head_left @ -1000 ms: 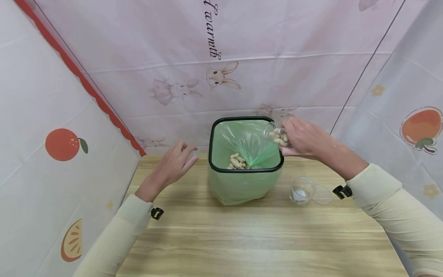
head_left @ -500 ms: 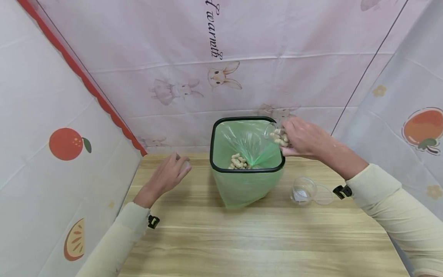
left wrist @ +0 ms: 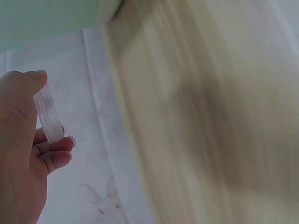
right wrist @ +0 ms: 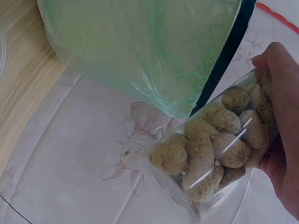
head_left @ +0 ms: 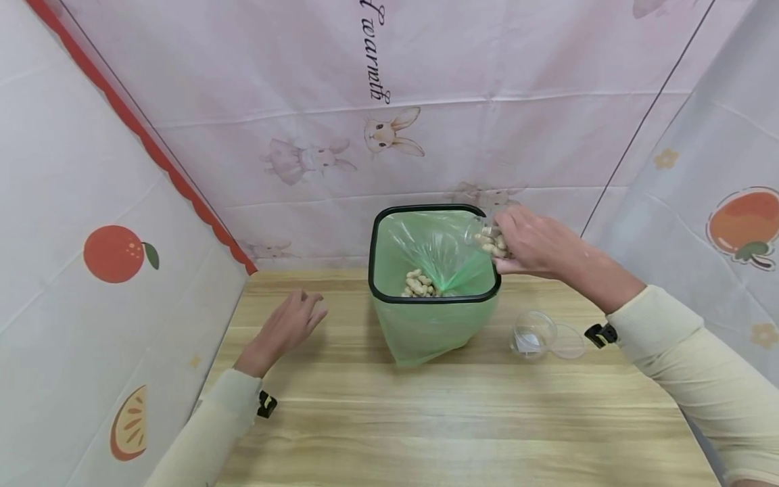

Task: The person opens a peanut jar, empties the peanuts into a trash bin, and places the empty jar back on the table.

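My right hand (head_left: 538, 243) grips a clear plastic jar (right wrist: 194, 205) full of unshelled peanuts (right wrist: 201, 158). The jar lies tilted over the right rim of a bin (head_left: 435, 300) lined with a green plastic bag (head_left: 432, 331). Inside the bin rests a small heap of peanuts (head_left: 420, 284), next to a gathered fold of the bag. To the left of the bin, above the table, my left hand (head_left: 282, 331) pinches a clear round lid (left wrist: 48, 114) between thumb and fingers. The left wrist view shows that lid edge-on.
Right of the bin, a second clear jar (head_left: 533, 335) stands on the wooden table (head_left: 450, 419), with a clear lid (head_left: 569, 341) lying beside it. Printed cloth walls (head_left: 328, 230) enclose the table at the back and both sides.
My left hand has drawn back from the bin, to the left and nearer to me, with the lid still in it. The right hand and its tilted jar have hardly moved.
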A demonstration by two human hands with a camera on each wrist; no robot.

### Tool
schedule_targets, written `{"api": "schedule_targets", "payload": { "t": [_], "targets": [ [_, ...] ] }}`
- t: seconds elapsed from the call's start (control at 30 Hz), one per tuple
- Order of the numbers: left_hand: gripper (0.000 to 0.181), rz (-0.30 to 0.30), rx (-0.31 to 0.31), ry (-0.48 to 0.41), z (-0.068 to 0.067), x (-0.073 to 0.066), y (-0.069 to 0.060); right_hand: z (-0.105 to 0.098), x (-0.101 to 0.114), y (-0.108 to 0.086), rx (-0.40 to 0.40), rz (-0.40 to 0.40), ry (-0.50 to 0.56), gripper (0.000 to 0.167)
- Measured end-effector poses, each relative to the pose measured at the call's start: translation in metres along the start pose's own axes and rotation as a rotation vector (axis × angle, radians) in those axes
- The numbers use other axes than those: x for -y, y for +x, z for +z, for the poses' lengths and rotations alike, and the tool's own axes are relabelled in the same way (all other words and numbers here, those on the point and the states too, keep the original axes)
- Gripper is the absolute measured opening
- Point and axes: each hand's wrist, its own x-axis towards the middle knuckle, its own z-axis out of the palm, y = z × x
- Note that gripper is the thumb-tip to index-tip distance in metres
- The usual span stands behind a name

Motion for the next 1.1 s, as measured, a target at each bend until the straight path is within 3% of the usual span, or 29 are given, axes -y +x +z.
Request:
{"api": "schedule_targets", "payload": {
  "t": [0.17, 0.43, 0.77, 1.1],
  "targets": [
    [0.042, -0.006, 0.014, 0.012, 0.012, 0.01, -0.009, 0.0, -0.002, 0.0, 0.001, -0.013, -0.019, 0.041],
    [0.036, 0.033, -0.025, 0.018, 0.032, 0.022, -0.022, 0.002, -0.004, 0.0, -0.002, -0.025, -0.035, 0.04],
    [0.032, -0.02, 0.013, 0.019, 0.045, 0.034, -0.036, 0.003, -0.01, -0.004, 0.035, 0.017, 0.01, 0.037],
    [0.042, -0.115, 0.128, 0.011, 0.051, 0.045, -0.043, 0.004, -0.011, -0.006, 0.086, 0.07, 0.022, 0.041]
  ]
}}
